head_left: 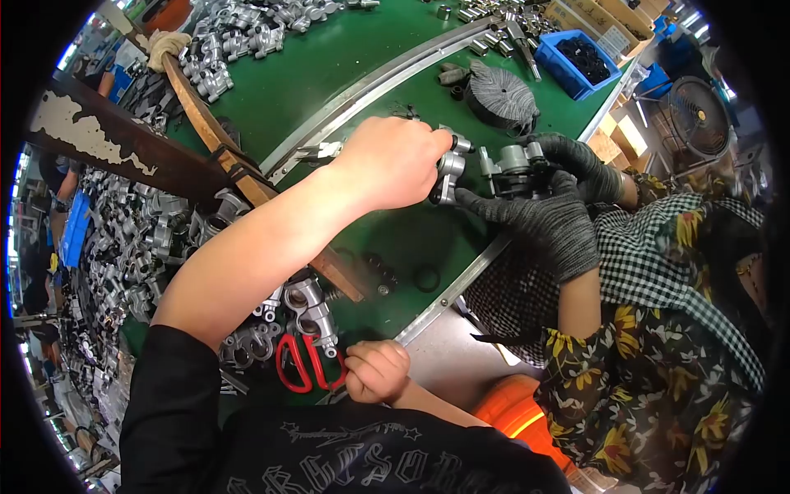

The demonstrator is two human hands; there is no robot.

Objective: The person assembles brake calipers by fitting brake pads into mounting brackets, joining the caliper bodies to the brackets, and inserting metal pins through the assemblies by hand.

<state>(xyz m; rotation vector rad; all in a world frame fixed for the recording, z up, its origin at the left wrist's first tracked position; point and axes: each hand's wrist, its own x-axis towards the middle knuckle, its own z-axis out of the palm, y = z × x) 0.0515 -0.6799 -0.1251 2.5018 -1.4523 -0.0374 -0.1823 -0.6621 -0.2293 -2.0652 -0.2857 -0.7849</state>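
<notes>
The fingers of my left hand [391, 160] are closed on a small silver metal part [448, 171], held over the green bench [329, 78]; my hand hides much of the grip, so I can't tell exactly where each fingertip sits. My right hand [378, 370] is low, at the near side, its fingers curled in and nothing visible in them, just beside the red-handled scissors [296, 366]. The scissors lie by a larger silver casting [310, 309], among more metal pieces. Across from my left hand, a co-worker in dark gloves [555, 222] holds a silver and black assembly [517, 165] between both hands; one gloved fingertip comes right up to the lower end of my part, and I can't tell if they touch. Behind my left wrist I see a pointed metal tool [319, 151], partly covered. A black ring [426, 278] lies on the green surface near the metal edge strip [448, 300]. Past the gloves sit a wound grey coil [502, 95] and, farther off, a blue bin [578, 64] of black pieces, with an open cardboard box [601, 29] beside it. Over on the left, beyond a wooden strip [197, 111], loose castings [123, 247] are heaped thickly.
</notes>
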